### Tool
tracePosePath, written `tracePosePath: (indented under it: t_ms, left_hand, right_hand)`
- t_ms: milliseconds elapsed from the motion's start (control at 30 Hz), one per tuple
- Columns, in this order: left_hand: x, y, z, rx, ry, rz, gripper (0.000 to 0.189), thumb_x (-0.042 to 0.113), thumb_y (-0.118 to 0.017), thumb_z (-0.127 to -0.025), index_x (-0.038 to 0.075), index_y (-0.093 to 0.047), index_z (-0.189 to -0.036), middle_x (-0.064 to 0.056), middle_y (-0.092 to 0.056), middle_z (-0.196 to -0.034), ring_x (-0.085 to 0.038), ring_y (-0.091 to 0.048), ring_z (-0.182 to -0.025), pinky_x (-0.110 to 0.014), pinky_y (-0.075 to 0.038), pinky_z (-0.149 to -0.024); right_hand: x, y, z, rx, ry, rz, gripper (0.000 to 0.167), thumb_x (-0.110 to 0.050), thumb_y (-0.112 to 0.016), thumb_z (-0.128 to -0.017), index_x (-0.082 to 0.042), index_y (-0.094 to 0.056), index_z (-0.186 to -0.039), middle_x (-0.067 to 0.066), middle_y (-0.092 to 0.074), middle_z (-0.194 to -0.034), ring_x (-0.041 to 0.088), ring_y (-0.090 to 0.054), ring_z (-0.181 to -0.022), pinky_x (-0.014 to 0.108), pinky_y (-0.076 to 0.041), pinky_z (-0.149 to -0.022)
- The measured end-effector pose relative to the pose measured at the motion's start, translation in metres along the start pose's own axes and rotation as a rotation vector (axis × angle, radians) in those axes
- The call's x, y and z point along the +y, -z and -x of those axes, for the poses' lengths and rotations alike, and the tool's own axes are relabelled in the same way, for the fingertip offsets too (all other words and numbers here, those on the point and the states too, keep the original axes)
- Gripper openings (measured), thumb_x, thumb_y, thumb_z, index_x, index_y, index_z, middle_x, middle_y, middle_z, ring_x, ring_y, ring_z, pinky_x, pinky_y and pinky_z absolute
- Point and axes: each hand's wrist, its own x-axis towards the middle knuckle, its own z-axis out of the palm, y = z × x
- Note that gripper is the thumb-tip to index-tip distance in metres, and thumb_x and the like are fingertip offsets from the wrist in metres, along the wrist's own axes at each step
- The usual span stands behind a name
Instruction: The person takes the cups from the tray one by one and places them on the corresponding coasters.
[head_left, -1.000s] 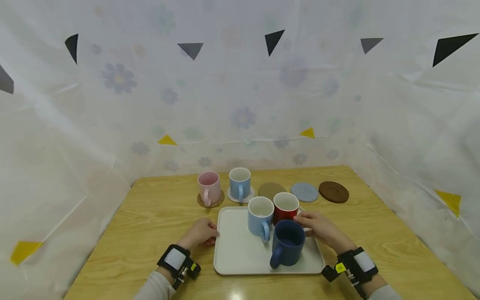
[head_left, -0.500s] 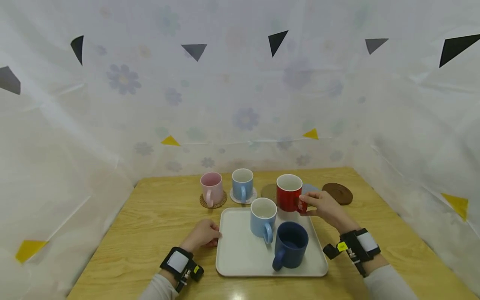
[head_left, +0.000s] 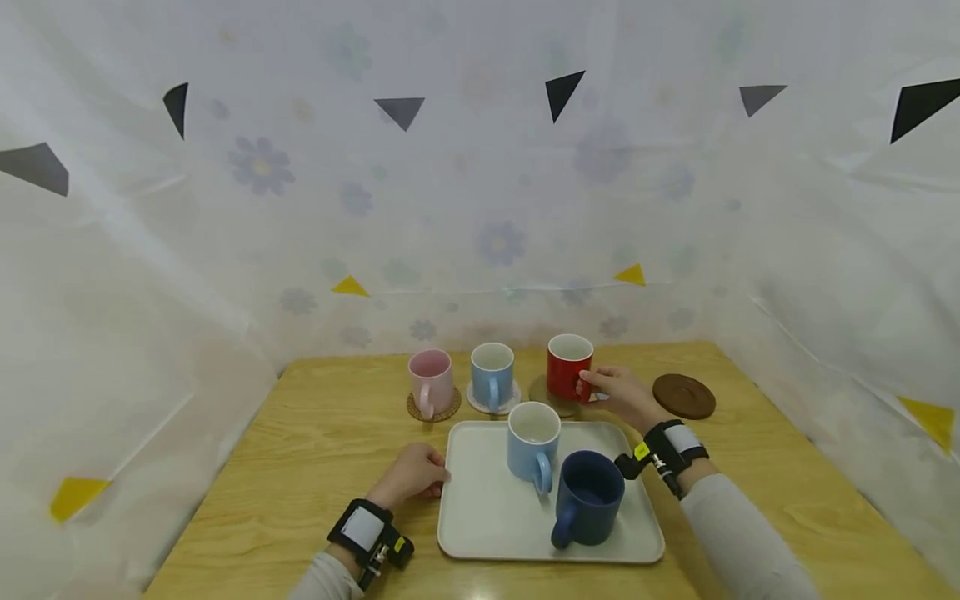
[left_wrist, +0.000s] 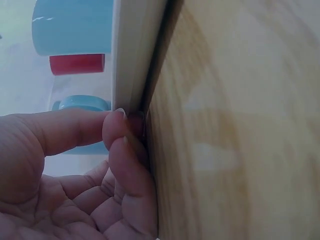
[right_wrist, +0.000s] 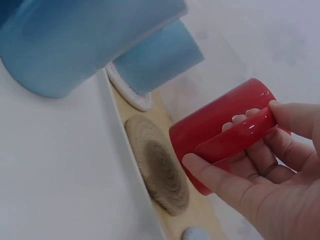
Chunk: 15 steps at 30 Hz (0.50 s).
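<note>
My right hand [head_left: 622,397] grips a red mug [head_left: 567,372] with a white inside by its handle. In the right wrist view the red mug [right_wrist: 220,132] hangs just over a round woven tan coaster [right_wrist: 157,167], with a dark shadow under it. My left hand [head_left: 417,471] pinches the left rim of a white tray [head_left: 480,525]; in the left wrist view the thumb lies on the rim [left_wrist: 135,55] and the fingertips are at its underside. A light blue mug [head_left: 531,446] and a dark blue mug [head_left: 588,500] stand upright on the tray.
Behind the tray, a pink mug [head_left: 431,379] stands on a brown woven coaster [head_left: 453,406] and another light blue mug [head_left: 492,373] on a white coaster [head_left: 512,400]. A dark brown coaster [head_left: 684,396] lies at the back right. A blue coaster is mostly hidden by my right hand.
My right hand has lifted the red mug off the tray and carried it back over the tan coaster. The left hand stays at the tray's rim. The head view has shifted slightly.
</note>
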Motion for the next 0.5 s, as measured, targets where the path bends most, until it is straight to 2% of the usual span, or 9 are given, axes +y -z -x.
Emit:
tracePosePath:
  t_ms: [167,400,500]
  left_hand:
    - [-0.002,-0.002,-0.001,-0.005,0.000,0.006,0.007,0.004,-0.068,-0.083,-0.001,-0.063,-0.081,-0.001,-0.059,-0.062,-0.009,-0.055,-0.053,-0.020,-0.045,-0.048]
    - [-0.004,-0.002,-0.003,-0.006,0.006,0.006,0.008,0.004,-0.068,-0.084,0.001,-0.062,-0.080,0.000,-0.057,-0.061,-0.009,-0.055,-0.052,-0.020,-0.045,-0.047]
    - [-0.005,-0.001,-0.003,0.000,0.009,0.013,0.008,0.004,-0.068,-0.084,0.001,-0.062,-0.081,0.000,-0.057,-0.062,-0.009,-0.055,-0.053,-0.020,-0.044,-0.048]
  right_hand:
    - [0.008,-0.006,-0.006,0.001,-0.036,-0.019,0.025,-0.029,-0.056,-0.099,-0.007,-0.064,-0.090,0.002,-0.063,-0.088,0.023,-0.057,-0.095,0.055,-0.043,-0.104]
    - [0.014,-0.012,-0.011,0.010,-0.069,-0.050,0.023,-0.028,-0.057,-0.099,-0.008,-0.066,-0.091,0.003,-0.064,-0.090,0.023,-0.056,-0.094,0.046,-0.051,-0.095]
    - [0.016,-0.013,-0.013,0.013,-0.074,-0.057,0.022,-0.028,-0.059,-0.098,-0.007,-0.066,-0.091,0.003,-0.065,-0.090,0.024,-0.057,-0.095,0.049,-0.050,-0.098]
